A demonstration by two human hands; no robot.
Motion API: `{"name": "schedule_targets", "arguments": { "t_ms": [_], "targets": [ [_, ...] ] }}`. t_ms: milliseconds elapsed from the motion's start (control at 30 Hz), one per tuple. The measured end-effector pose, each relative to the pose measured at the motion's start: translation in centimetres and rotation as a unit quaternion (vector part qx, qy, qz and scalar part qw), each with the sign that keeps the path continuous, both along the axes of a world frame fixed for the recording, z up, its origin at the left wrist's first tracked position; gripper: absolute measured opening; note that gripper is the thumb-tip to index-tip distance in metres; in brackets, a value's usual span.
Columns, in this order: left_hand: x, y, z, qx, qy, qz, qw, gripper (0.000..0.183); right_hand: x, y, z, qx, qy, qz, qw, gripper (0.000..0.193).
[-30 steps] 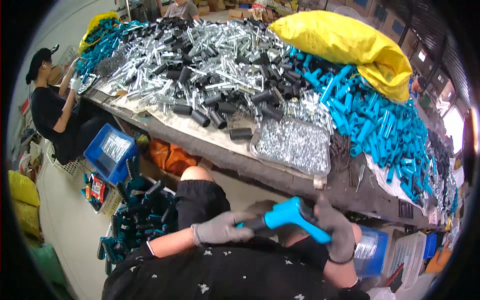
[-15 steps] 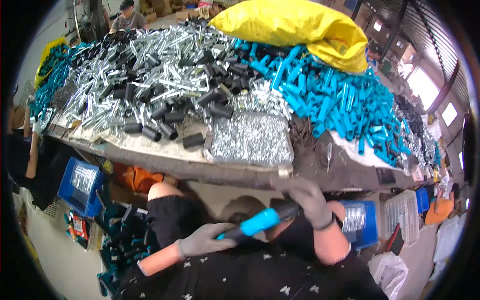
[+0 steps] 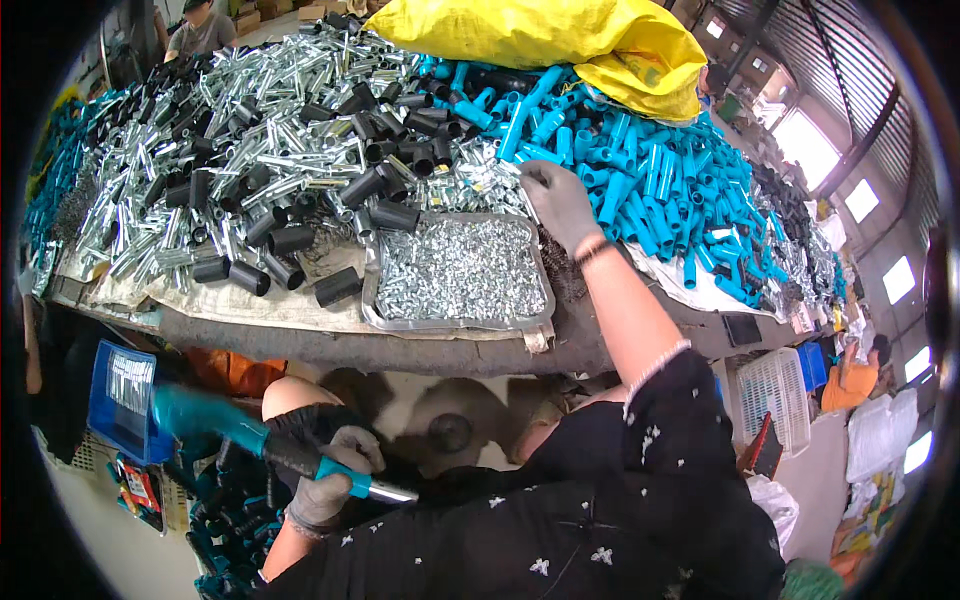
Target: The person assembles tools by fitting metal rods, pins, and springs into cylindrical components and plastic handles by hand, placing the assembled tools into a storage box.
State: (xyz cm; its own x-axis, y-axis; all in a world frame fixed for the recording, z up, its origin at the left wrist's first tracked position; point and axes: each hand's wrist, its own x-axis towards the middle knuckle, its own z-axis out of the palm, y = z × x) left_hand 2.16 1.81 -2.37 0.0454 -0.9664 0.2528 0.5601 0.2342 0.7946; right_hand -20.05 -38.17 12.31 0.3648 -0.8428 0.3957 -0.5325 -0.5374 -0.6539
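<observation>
The tool looks like smooth plastic, with a shiny metal tip. The gloves are matt cloth. Teal tubes show glossy plastic, black tubes a duller finish, rods bright metal. The sack is creased, faintly glossy; the shirt, matt cloth.

From afar I see a workshop: a bench heaped with metal pieces and blue tubes under a ribbed roof.

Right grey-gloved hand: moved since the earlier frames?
Yes: the right grey-gloved hand went forward, from short of the grey-rimmed rectangular tray of small silver parts to beside its far right corner.
</observation>
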Motion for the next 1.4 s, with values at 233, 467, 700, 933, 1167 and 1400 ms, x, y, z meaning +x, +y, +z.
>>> {"name": "schedule_targets", "arguments": {
  "t_ms": [233,467,700,933,1167,1400],
  "targets": [
    [-0.6,2.8,-2.6,0.198,0.150,0.041,0.968,0.062,6.7,-7.9,-2.3,-0.095,0.440,-0.001,0.893,0.033],
    [-0.4,1.2,-1.7,0.270,0.198,0.082,0.939,0.058,2.3,-10.3,-2.6,-0.048,0.357,-0.013,0.933,0.029],
    [-1.2,0.6,-2.9,0.228,0.188,0.034,0.955,0.058,5.2,-7.9,-2.7,-0.127,0.436,-0.038,0.890,0.032],
    [-1.9,1.7,-2.2,0.197,0.157,0.065,0.965,0.061,0.5,-7.6,-1.6,0.028,-0.030,0.060,0.997,0.033],
    [-2.7,0.6,-3.5,0.150,0.185,-0.028,0.971,0.050,-4.8,20.6,-2.6,0.155,-0.085,0.253,0.951,0.024],
    [-6.3,-1.2,-0.1,0.152,0.186,-0.089,0.967,0.045,-6.6,29.3,-9.5,0.058,-0.146,0.239,0.958,0.029]
  ]
}}
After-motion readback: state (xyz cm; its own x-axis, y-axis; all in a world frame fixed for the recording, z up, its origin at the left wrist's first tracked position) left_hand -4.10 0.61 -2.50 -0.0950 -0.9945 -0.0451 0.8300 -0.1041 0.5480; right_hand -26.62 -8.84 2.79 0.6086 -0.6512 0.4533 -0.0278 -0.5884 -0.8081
